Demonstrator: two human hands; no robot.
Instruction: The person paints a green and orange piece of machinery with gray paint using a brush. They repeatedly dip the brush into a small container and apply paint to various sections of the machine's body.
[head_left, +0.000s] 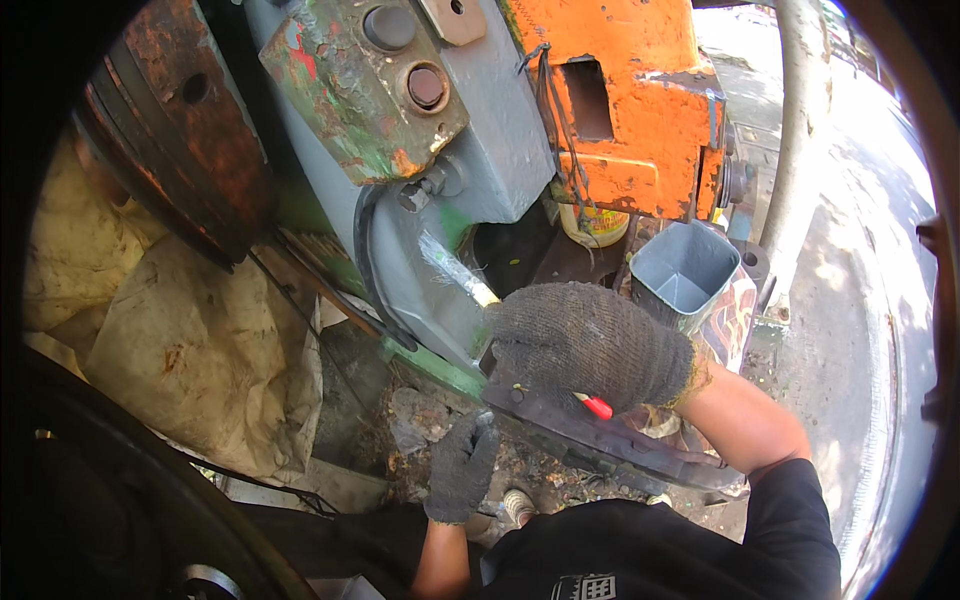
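My right hand (590,345), in a dark knitted glove, is closed around a paintbrush (455,270). The brush's pale bristles, smeared with grey paint, rest on or just over the grey-painted curved metal part (430,285) of a machine; I cannot tell whether they touch. The red end of its handle sticks out below the glove. Lower down, my left hand (463,467), gloved alike, is held up with its fingers loosely extended and nothing visible in it. An open container (647,285) with grey paint inside stands just beyond my right wrist.
A worn block with large bolts (370,95) sits on the grey part. Beside it is an orange metal housing (620,100) with hanging dark strands. A yellowish tub (594,226) stands beneath the housing. Stained cloth sheeting (210,360) lies left; a pale post (797,140) rises right.
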